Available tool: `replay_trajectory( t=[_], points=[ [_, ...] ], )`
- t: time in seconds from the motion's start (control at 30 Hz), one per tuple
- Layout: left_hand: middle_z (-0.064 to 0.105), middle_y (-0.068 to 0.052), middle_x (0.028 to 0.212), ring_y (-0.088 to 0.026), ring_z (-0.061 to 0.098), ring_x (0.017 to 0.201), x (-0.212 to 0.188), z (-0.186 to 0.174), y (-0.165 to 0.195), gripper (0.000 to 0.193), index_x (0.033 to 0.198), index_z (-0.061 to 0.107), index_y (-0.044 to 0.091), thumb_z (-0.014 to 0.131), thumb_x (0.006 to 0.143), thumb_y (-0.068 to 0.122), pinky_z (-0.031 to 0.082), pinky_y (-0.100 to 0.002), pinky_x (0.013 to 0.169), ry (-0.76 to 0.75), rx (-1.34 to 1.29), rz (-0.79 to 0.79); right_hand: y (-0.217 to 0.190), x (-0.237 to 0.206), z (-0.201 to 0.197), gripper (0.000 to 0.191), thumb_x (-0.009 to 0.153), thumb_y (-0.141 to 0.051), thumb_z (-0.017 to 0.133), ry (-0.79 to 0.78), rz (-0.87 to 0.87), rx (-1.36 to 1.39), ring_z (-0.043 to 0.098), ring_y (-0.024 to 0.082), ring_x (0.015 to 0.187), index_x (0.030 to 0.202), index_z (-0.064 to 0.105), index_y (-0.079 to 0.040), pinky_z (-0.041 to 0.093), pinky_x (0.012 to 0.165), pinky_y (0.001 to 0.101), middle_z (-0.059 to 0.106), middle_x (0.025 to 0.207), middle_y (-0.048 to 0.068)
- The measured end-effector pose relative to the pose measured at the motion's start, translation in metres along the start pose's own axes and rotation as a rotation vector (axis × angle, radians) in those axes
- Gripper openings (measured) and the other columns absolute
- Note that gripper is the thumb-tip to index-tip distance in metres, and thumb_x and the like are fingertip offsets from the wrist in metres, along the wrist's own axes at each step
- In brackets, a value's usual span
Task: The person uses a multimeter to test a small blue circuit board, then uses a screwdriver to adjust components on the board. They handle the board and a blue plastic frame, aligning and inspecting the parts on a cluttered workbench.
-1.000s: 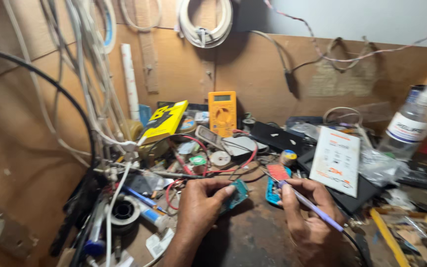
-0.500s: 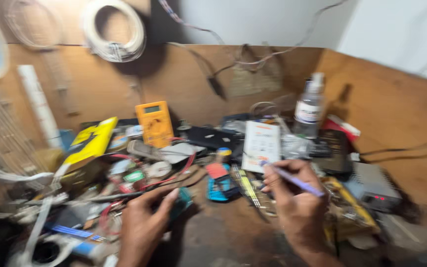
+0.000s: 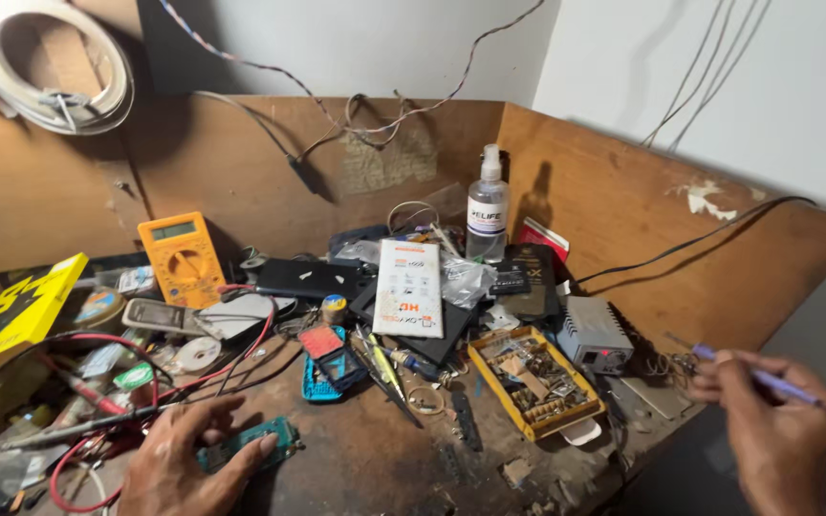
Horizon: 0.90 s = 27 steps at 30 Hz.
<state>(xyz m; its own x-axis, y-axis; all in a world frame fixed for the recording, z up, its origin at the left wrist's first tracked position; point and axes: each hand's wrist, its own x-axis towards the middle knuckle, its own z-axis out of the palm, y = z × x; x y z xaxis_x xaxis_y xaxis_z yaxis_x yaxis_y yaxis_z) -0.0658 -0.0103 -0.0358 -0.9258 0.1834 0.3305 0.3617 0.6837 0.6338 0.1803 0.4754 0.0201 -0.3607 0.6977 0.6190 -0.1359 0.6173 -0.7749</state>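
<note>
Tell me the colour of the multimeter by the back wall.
Orange multimeter, clearest in the head view.
</note>
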Motion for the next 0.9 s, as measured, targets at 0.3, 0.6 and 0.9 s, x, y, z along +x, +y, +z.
replay_trajectory(
  t=[0.3,0.6,0.9],
  points=[
    [0.074,-0.009,0.096,-0.021,0.073,0.090,0.001,0.003,-0.005,0.061,0.114,0.080,0.021,0.095,0.061,0.046,0.062,-0.036,0.083,0.000,-0.039,0.006,0.004,-0.011,0.028,0.015,0.100,0.000,0.068,0.056,0.009,-0.019,0.072,0.020,0.082,0.107,0.064,0.013,0.062,0.069,0.0323,0.072,0.096,0.018],
    [0.077,-0.007,0.095,-0.018,0.079,0.089,-0.002,-0.004,0.004,0.065,0.112,0.078,0.015,0.095,0.058,0.047,0.060,-0.036,0.085,-0.027,-0.084,0.160,0.002,-0.009,0.045,0.017,0.099,-0.008,0.070,-0.007,0.073,-0.017,0.071,0.016,0.073,0.105,0.067,0.008,0.058,0.056,0.0291,0.071,0.089,0.013],
    [0.077,-0.008,0.092,-0.024,0.069,0.093,-0.012,-0.016,0.021,0.053,0.110,0.074,0.011,0.089,0.064,0.032,0.056,-0.038,0.084,0.011,-0.168,0.284,0.046,-0.011,0.042,0.052,0.106,-0.042,0.062,-0.109,0.384,-0.283,0.058,0.020,0.046,0.088,0.067,0.006,0.041,0.040,0.0312,0.063,0.062,0.015]
  ],
)
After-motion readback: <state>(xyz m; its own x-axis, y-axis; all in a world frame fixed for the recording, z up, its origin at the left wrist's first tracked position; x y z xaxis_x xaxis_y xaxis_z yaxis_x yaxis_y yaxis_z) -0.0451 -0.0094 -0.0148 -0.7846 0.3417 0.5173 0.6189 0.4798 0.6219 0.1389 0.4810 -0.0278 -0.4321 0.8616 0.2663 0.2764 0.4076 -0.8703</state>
